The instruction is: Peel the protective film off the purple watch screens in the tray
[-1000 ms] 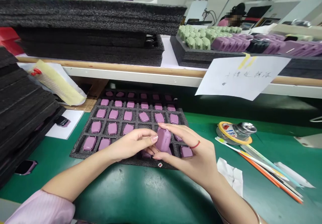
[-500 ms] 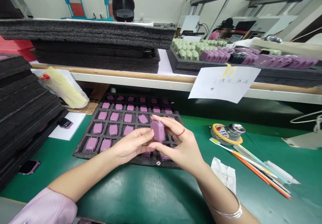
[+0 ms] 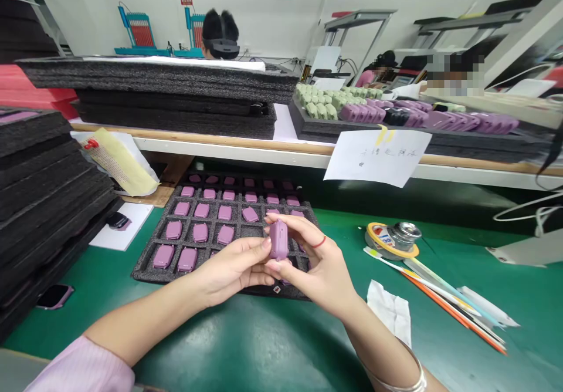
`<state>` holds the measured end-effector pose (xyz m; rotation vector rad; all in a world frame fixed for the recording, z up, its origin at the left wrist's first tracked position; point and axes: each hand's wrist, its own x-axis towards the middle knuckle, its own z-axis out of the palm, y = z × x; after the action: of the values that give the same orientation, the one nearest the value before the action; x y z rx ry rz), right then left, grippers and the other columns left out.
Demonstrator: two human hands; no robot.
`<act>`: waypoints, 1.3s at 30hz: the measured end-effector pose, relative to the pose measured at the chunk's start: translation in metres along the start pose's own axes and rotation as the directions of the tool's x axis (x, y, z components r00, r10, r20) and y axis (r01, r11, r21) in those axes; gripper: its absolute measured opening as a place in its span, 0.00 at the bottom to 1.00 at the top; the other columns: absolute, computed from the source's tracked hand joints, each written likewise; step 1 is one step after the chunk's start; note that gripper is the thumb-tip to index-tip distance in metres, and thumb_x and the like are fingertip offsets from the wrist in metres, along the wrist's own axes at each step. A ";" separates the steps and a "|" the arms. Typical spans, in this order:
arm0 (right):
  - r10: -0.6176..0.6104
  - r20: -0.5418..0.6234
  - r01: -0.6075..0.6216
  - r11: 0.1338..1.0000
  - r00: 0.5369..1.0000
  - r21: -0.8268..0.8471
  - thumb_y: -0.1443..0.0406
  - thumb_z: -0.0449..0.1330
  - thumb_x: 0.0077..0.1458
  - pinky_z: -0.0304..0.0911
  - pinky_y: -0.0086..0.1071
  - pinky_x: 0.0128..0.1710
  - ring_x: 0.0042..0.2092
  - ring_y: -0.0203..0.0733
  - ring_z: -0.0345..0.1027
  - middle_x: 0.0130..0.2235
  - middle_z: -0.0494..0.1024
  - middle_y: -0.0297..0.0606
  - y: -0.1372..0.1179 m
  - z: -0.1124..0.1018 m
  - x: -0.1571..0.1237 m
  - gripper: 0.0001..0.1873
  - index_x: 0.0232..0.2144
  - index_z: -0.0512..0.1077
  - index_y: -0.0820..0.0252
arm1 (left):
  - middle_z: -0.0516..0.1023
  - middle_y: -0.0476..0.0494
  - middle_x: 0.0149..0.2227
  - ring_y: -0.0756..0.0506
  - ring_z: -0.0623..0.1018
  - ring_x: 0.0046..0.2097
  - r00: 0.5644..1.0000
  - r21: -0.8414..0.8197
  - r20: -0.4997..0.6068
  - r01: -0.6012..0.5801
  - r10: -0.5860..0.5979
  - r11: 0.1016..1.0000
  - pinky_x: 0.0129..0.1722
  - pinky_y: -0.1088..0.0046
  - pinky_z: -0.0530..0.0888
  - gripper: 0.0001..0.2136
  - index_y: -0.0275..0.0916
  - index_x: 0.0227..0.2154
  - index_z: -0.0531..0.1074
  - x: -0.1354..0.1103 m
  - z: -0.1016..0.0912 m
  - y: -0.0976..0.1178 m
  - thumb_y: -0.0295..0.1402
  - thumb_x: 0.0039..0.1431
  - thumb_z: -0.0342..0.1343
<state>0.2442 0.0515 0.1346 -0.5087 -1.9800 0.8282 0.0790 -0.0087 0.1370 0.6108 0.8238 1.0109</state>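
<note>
A green worktop (image 3: 229, 345) runs beneath a white-edged shelf (image 3: 211, 147), on which stand a stack of dark foam sheets (image 3: 176, 87) and, to its right, a foam tray bearing rows of green cases (image 3: 321, 110) and purple cases (image 3: 365, 113). A handwritten sheet (image 3: 373, 163) hangs from the shelf's edge.

On the worktop, partly under the shelf, lies a compartmented foam tray (image 3: 252, 232) with a purple piece in most of the cells that show. Above its near right part, the person's hands meet at one purple watch-like case (image 3: 280, 240), held upright with a narrow side turned toward the camera. The right hand (image 3: 323, 260) grips it from the right, fingertips at its top and thumb at its lower end. The left hand (image 3: 235, 263) holds it from the left, thumb pressed to its edge and fingers curled low behind; their exact contact is hidden. The case sits between the two hands, clear of the cells.

Well right of the hands are a crumpled tissue (image 3: 389, 310), a yellow-rimmed roll (image 3: 373, 240), a metal-topped container (image 3: 404, 233) and several slim brushes and sticks (image 3: 457, 310).
</note>
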 end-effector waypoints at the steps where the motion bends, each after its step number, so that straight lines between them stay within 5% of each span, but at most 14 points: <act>1: -0.023 -0.007 0.023 0.999 1.000 -0.024 0.64 0.70 0.53 0.70 0.46 0.57 0.55 0.48 0.74 0.55 0.79 0.42 0.000 0.000 0.000 0.28 0.55 0.71 0.52 | 0.79 0.46 0.31 0.54 0.76 0.32 1.000 0.026 0.003 -0.014 0.014 1.000 0.37 0.79 0.73 0.24 0.34 0.34 0.78 0.000 0.000 0.000 0.52 0.46 0.71; 6: -0.153 -0.018 0.146 0.969 0.988 -0.199 0.62 0.71 0.52 0.71 0.48 0.56 0.54 0.50 0.75 0.53 0.80 0.43 -0.002 -0.002 0.002 0.30 0.57 0.70 0.50 | 0.81 0.40 0.37 0.48 0.78 0.37 0.987 0.262 0.048 -0.159 0.151 0.952 0.41 0.72 0.75 0.26 0.35 0.41 0.79 0.000 -0.003 0.008 0.56 0.54 0.63; 11: -0.283 0.049 0.286 0.916 0.958 -0.282 0.68 0.64 0.58 0.72 0.48 0.55 0.55 0.50 0.74 0.54 0.79 0.43 -0.005 -0.002 0.000 0.30 0.62 0.65 0.48 | 0.82 0.40 0.42 0.43 0.79 0.43 0.931 0.546 0.049 -0.329 0.363 0.771 0.47 0.67 0.75 0.24 0.36 0.44 0.79 -0.007 -0.003 0.019 0.45 0.47 0.72; 15: -0.267 0.144 0.299 0.906 0.953 -0.300 0.62 0.67 0.58 0.62 0.55 0.64 0.67 0.57 0.60 0.68 0.63 0.49 -0.009 -0.004 -0.003 0.44 0.70 0.52 0.48 | 0.83 0.43 0.47 0.40 0.79 0.50 0.884 0.676 0.015 -0.353 0.467 0.647 0.55 0.64 0.72 0.21 0.41 0.47 0.80 -0.013 0.000 0.023 0.38 0.48 0.72; 19: -0.204 0.115 0.223 0.956 0.972 -0.190 0.52 0.66 0.57 0.54 0.51 0.69 0.71 0.55 0.51 0.71 0.56 0.47 -0.011 -0.008 -0.006 0.48 0.72 0.47 0.50 | 0.82 0.45 0.49 0.40 0.77 0.53 0.782 0.797 0.097 -0.431 0.615 0.422 0.59 0.62 0.70 0.21 0.45 0.47 0.80 -0.018 -0.001 0.021 0.35 0.48 0.73; 22: -0.097 0.081 0.105 0.989 0.992 -0.102 0.50 0.60 0.62 0.55 0.50 0.68 0.69 0.52 0.55 0.69 0.61 0.43 -0.008 -0.011 -0.007 0.41 0.70 0.51 0.47 | 0.82 0.46 0.48 0.41 0.77 0.53 0.697 0.830 0.216 -0.500 0.684 0.248 0.59 0.63 0.69 0.18 0.45 0.47 0.79 -0.019 -0.002 0.020 0.30 0.52 0.70; 26: 0.070 0.168 -0.075 0.997 0.983 0.025 0.44 0.60 0.59 0.61 0.50 0.65 0.64 0.52 0.65 0.63 0.71 0.45 -0.005 -0.009 -0.008 0.46 0.71 0.47 0.47 | 0.83 0.46 0.49 0.42 0.77 0.55 0.608 0.833 0.376 -0.552 0.699 0.032 0.60 0.62 0.69 0.18 0.45 0.50 0.77 -0.019 -0.004 0.020 0.28 0.56 0.66; 30: 0.135 0.151 -0.161 0.970 0.979 0.180 0.54 0.69 0.55 0.69 0.44 0.59 0.55 0.48 0.76 0.54 0.79 0.41 -0.009 -0.003 -0.009 0.45 0.69 0.53 0.44 | 0.78 0.44 0.56 0.41 0.74 0.59 0.551 0.835 0.471 -0.530 0.689 -0.147 0.61 0.57 0.68 0.16 0.47 0.51 0.76 -0.018 -0.008 0.016 0.28 0.62 0.61; 34: 0.113 0.075 -0.128 0.962 0.991 0.241 0.64 0.71 0.53 0.74 0.42 0.55 0.53 0.47 0.76 0.53 0.79 0.41 -0.014 0.001 -0.009 0.44 0.67 0.57 0.44 | 0.70 0.39 0.63 0.41 0.70 0.63 0.544 0.854 0.462 -0.485 0.700 -0.186 0.63 0.58 0.66 0.24 0.47 0.59 0.68 -0.017 -0.010 0.013 0.25 0.61 0.59; 39: 0.084 0.038 -0.090 0.975 0.996 0.205 0.68 0.70 0.53 0.75 0.42 0.54 0.55 0.46 0.75 0.55 0.78 0.40 -0.016 0.001 -0.010 0.44 0.67 0.57 0.44 | 0.71 0.38 0.61 0.43 0.69 0.63 0.539 0.857 0.458 -0.480 0.707 -0.189 0.65 0.63 0.63 0.26 0.43 0.60 0.65 -0.016 -0.009 0.013 0.25 0.60 0.60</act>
<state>0.2474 0.0335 0.1404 -0.4665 -1.8817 1.0886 0.0605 -0.0176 0.1468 2.3449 1.3963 1.3450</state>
